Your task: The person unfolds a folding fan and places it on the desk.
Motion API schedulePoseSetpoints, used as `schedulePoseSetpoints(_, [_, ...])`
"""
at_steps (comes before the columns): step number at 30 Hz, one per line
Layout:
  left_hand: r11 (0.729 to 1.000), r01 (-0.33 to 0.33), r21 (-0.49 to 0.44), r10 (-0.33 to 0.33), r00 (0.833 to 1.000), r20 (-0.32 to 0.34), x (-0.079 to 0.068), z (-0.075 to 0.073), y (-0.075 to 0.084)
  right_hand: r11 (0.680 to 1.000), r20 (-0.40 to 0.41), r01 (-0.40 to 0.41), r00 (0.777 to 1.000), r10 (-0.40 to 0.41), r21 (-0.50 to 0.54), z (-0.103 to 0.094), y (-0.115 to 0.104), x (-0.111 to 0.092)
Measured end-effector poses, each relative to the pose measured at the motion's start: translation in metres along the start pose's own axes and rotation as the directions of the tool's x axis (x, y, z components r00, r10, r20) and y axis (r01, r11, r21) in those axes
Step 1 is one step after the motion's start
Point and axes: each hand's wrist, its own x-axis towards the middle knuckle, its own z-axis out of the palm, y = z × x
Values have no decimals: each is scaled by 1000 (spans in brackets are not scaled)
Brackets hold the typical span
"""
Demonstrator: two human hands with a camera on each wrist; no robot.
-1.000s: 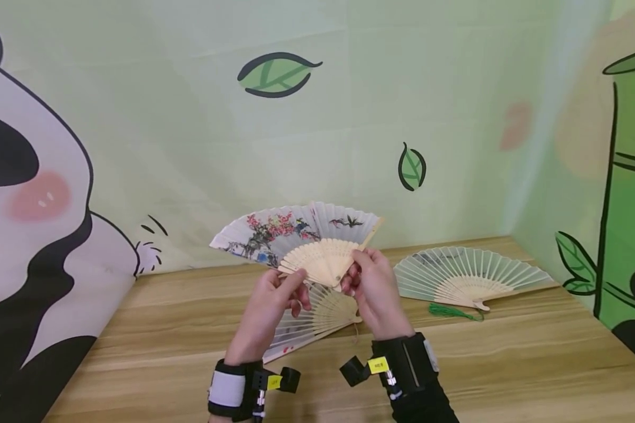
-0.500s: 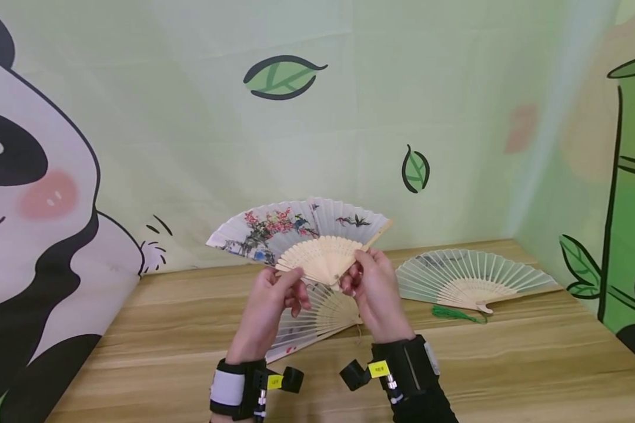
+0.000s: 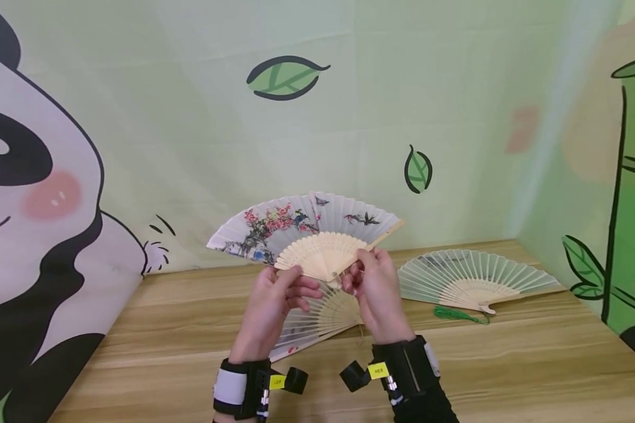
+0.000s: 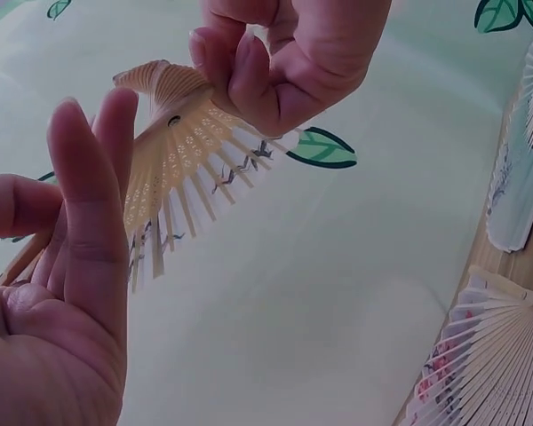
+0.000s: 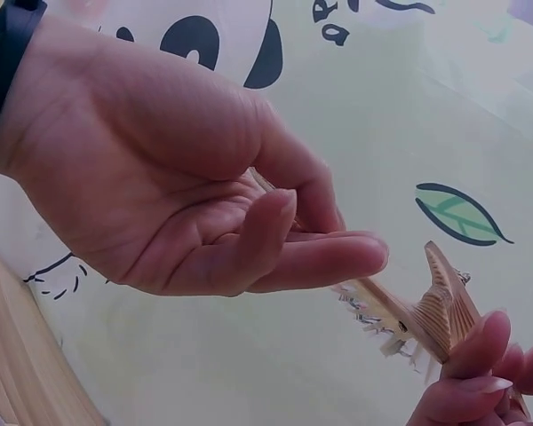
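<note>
A white folding fan (image 3: 323, 249), painted with red blossoms and birds, is held spread and raised above the table. My left hand (image 3: 270, 302) pinches its left edge, the thumb in front and the other fingers reaching rightward below the pale ribs. With thumb and curled fingers, my right hand (image 3: 382, 294) grips the right edge near the pivot. In the left wrist view the ribs (image 4: 164, 169) fan out beneath the pivot, between both hands. Directly below the hands, a second spread fan (image 3: 338, 308) lies on the table, partly hidden by them.
A pale green spread fan (image 3: 468, 285) lies at the right, its green tassel (image 3: 457, 315) on the wooden table (image 3: 508, 358). Behind the table rises a green cloth backdrop (image 3: 190, 135) printed with leaves and a panda. Each wrist wears a black strap with a small camera.
The held fan has opened wider, its right edge swinging outward to the right with my right hand. My left fingers have stretched out more. The whole scene has shifted slightly rightward in view.
</note>
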Motion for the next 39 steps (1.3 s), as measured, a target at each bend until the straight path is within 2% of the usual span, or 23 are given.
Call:
schedulePoseSetpoints(9, [998,-17,-55,17,1000,-4,1,-1,-2,1000,-17,-4,1000,4,-15,-2,-1,0])
schedulePoseSetpoints(39, [995,-23,-102,17,998,-55,0,-1,0,999,-7,5,1000,-4,50,-2,-4,0])
